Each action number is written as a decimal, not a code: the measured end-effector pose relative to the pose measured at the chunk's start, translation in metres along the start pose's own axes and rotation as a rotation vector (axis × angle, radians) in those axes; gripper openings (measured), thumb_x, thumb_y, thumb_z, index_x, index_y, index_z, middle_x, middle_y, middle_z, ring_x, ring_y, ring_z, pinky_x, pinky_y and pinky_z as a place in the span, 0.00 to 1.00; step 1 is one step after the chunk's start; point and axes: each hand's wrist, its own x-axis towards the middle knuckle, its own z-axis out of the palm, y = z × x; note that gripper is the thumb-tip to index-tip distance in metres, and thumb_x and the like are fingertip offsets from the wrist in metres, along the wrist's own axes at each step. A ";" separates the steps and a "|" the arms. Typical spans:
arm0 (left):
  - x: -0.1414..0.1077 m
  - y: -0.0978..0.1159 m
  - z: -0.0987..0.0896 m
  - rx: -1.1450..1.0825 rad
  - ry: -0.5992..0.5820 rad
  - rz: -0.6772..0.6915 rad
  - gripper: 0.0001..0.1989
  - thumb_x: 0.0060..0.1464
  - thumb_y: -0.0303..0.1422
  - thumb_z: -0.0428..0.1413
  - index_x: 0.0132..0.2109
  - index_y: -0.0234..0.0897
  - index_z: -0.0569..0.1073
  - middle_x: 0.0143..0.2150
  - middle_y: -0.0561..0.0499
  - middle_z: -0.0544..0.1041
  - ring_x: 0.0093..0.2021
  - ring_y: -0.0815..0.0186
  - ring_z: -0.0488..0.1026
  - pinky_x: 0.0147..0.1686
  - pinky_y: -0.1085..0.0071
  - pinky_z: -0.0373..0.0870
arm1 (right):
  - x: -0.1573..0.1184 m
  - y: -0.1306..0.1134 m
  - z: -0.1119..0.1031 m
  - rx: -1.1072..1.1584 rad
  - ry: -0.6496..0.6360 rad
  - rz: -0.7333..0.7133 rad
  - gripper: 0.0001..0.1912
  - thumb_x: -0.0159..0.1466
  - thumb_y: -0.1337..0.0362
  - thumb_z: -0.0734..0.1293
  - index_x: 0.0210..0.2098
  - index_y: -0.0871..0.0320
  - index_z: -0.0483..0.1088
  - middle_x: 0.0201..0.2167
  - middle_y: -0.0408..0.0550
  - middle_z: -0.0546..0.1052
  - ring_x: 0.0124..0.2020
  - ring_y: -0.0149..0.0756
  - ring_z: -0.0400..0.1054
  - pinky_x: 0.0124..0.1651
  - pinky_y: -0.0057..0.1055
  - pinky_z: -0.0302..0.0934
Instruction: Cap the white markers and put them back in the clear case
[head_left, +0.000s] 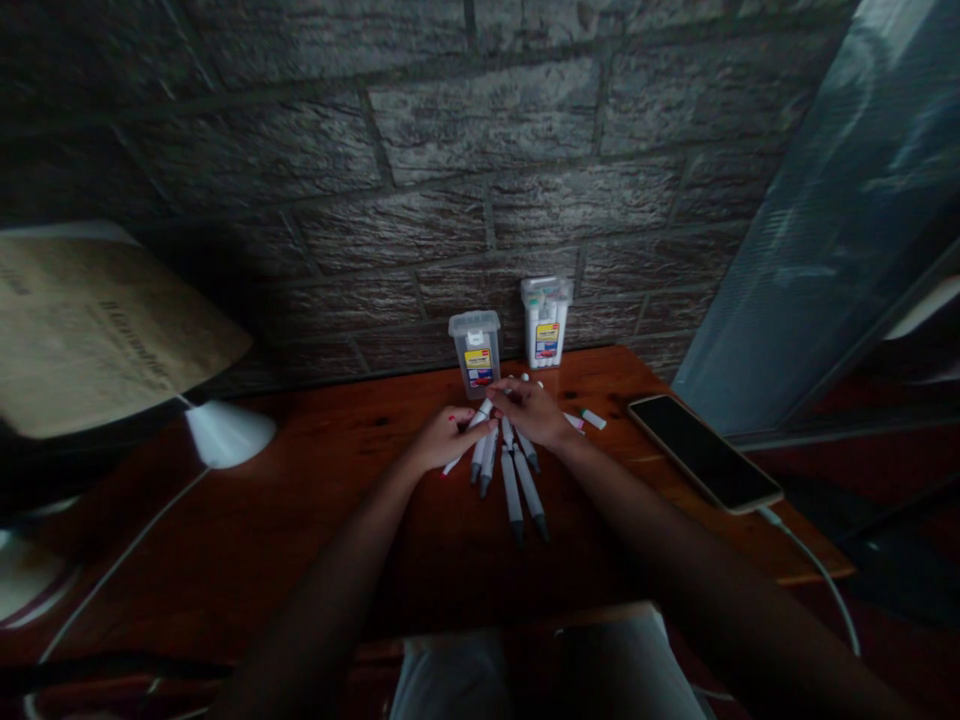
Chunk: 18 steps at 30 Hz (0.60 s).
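Over the wooden table, my left hand (444, 438) is closed around a white marker (482, 411) that slants up to the right. The fingers of my right hand (531, 408) pinch the upper end of that same marker. Several white markers with grey ends (511, 492) lie fanned out below and between my hands. A marker with a red tip (451, 465) lies beside my left hand. Just behind my hands stands an open-looking clear plastic case (475, 350) with a yellow label. A second clear case (547, 325), holding several white markers, stands to its right by the wall.
On the right of the table (322, 450) lies a phone (706, 452) with a white cable. A small green-ended cap or marker (594, 419) lies left of it. A lamp (229, 434) with a paper shade stands at the left. A brick wall (495, 120) rises behind.
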 end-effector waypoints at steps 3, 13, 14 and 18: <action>0.000 0.001 0.000 0.014 -0.003 -0.002 0.29 0.57 0.60 0.58 0.27 0.38 0.68 0.24 0.56 0.64 0.28 0.69 0.60 0.29 0.72 0.55 | -0.002 0.000 0.001 -0.029 0.005 -0.023 0.07 0.71 0.62 0.70 0.41 0.54 0.82 0.27 0.41 0.79 0.32 0.36 0.74 0.41 0.32 0.66; -0.001 0.000 0.000 0.020 0.025 0.015 0.29 0.60 0.61 0.57 0.29 0.39 0.68 0.25 0.55 0.67 0.28 0.68 0.63 0.31 0.71 0.59 | -0.003 -0.003 -0.002 -0.113 0.024 -0.066 0.08 0.72 0.62 0.71 0.41 0.53 0.85 0.33 0.44 0.85 0.38 0.39 0.80 0.50 0.35 0.71; -0.001 0.001 0.000 0.006 0.036 0.029 0.28 0.60 0.60 0.57 0.30 0.39 0.69 0.25 0.55 0.68 0.29 0.68 0.64 0.32 0.71 0.61 | -0.003 -0.003 -0.002 -0.122 0.025 -0.065 0.09 0.72 0.62 0.71 0.42 0.53 0.86 0.32 0.44 0.85 0.38 0.40 0.81 0.51 0.36 0.71; -0.001 0.002 0.000 -0.021 0.058 0.056 0.23 0.62 0.54 0.59 0.34 0.38 0.72 0.30 0.54 0.73 0.32 0.67 0.69 0.38 0.70 0.69 | -0.003 -0.002 -0.001 -0.154 0.019 -0.059 0.11 0.73 0.62 0.70 0.46 0.54 0.87 0.29 0.45 0.84 0.38 0.41 0.81 0.52 0.39 0.72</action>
